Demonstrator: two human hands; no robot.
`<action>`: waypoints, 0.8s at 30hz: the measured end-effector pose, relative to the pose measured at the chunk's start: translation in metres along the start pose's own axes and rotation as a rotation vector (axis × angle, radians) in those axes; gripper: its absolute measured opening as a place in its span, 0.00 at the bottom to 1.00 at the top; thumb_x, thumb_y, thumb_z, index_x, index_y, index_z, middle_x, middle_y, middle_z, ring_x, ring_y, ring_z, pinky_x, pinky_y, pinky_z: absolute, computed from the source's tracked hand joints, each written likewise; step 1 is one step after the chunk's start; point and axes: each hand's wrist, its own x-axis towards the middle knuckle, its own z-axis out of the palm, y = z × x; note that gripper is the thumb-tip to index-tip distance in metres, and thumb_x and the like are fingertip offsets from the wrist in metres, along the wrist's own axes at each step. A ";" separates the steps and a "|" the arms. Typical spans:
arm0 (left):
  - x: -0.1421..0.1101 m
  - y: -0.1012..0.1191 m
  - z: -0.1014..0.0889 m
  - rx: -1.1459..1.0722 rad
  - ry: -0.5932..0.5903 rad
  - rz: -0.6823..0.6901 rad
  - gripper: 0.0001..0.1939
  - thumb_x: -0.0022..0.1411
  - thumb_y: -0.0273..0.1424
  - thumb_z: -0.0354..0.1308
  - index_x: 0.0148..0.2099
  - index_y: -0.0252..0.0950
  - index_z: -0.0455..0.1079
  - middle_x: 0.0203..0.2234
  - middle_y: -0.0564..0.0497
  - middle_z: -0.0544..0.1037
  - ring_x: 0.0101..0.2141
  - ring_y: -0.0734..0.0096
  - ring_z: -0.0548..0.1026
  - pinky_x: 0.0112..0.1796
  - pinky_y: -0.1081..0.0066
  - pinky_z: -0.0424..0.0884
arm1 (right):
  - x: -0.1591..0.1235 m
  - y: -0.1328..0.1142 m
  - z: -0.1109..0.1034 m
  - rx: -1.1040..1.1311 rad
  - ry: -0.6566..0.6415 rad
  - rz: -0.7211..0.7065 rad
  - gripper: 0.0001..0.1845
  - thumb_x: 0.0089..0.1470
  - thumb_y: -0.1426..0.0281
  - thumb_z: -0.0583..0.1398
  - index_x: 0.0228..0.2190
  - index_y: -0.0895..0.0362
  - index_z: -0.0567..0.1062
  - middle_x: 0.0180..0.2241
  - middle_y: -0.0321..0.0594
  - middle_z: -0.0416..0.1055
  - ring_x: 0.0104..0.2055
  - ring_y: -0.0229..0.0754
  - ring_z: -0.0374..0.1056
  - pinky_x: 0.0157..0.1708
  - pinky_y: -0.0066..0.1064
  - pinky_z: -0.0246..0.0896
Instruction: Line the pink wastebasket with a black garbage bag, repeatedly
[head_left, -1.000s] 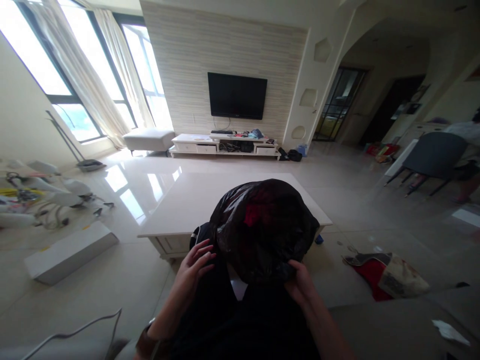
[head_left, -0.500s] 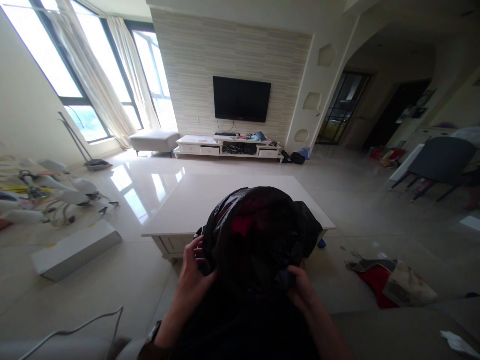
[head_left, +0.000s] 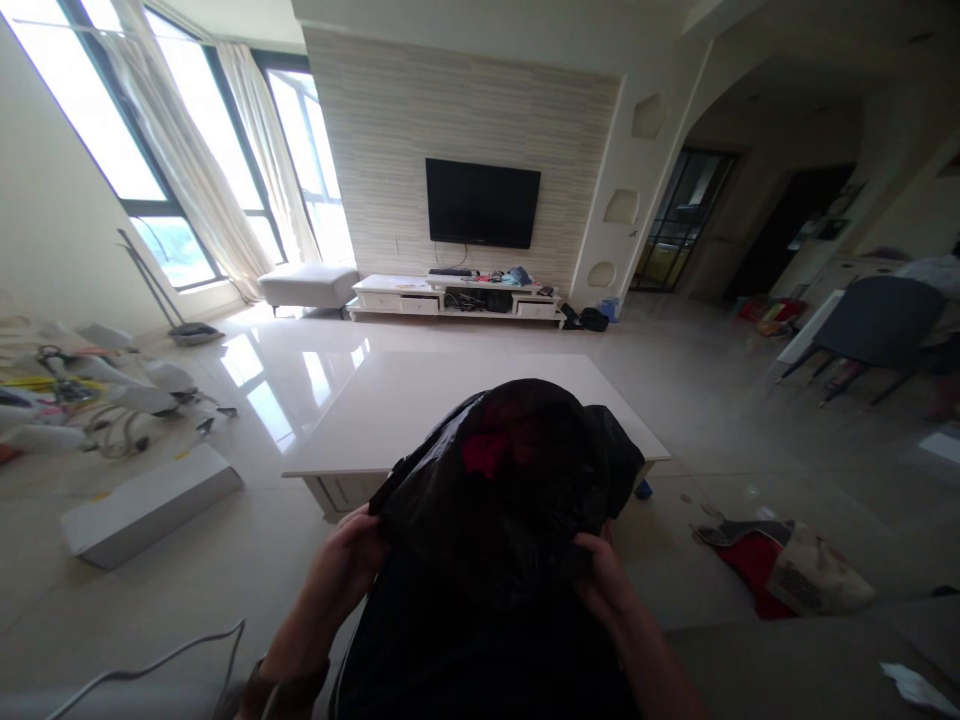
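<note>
Head view: the left hand (head_left: 351, 550) is clamped on the left edge of a black plastic bag (head_left: 517, 500), the right hand (head_left: 604, 578) on its right edge, the two well apart. The bag spreads above the lap (head_left: 480, 670), hiding part of the white table's (head_left: 450, 380) near edge. Shiny floor (head_left: 271, 515) runs between the table and a long box (head_left: 154, 510) at left.

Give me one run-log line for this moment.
left hand: holding black bag at left | right hand: holding it at right | red patch: showing within | white table: beyond bag
</note>
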 end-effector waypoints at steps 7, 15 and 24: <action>0.001 -0.006 0.005 -0.143 0.020 -0.053 0.07 0.59 0.28 0.66 0.41 0.32 0.80 0.37 0.46 0.86 0.36 0.63 0.84 0.39 0.70 0.81 | -0.013 -0.009 0.008 -0.058 0.003 0.036 0.10 0.28 0.71 0.66 0.22 0.58 0.80 0.22 0.41 0.77 0.25 0.44 0.70 0.28 0.33 0.68; 0.021 -0.007 -0.018 -0.038 0.212 -0.117 0.05 0.60 0.22 0.61 0.39 0.34 0.75 0.30 0.48 0.81 0.29 0.69 0.79 0.33 0.71 0.77 | -0.011 -0.004 0.005 -0.082 0.009 -0.019 0.15 0.25 0.74 0.66 0.25 0.57 0.80 0.24 0.38 0.77 0.28 0.43 0.70 0.29 0.31 0.64; -0.033 0.009 0.037 0.672 0.328 1.251 0.08 0.61 0.26 0.64 0.42 0.39 0.72 0.37 0.52 0.75 0.40 0.65 0.76 0.45 0.63 0.74 | -0.006 0.005 0.013 -0.242 0.078 -0.207 0.23 0.32 0.70 0.67 0.37 0.54 0.80 0.32 0.37 0.81 0.38 0.51 0.74 0.39 0.38 0.67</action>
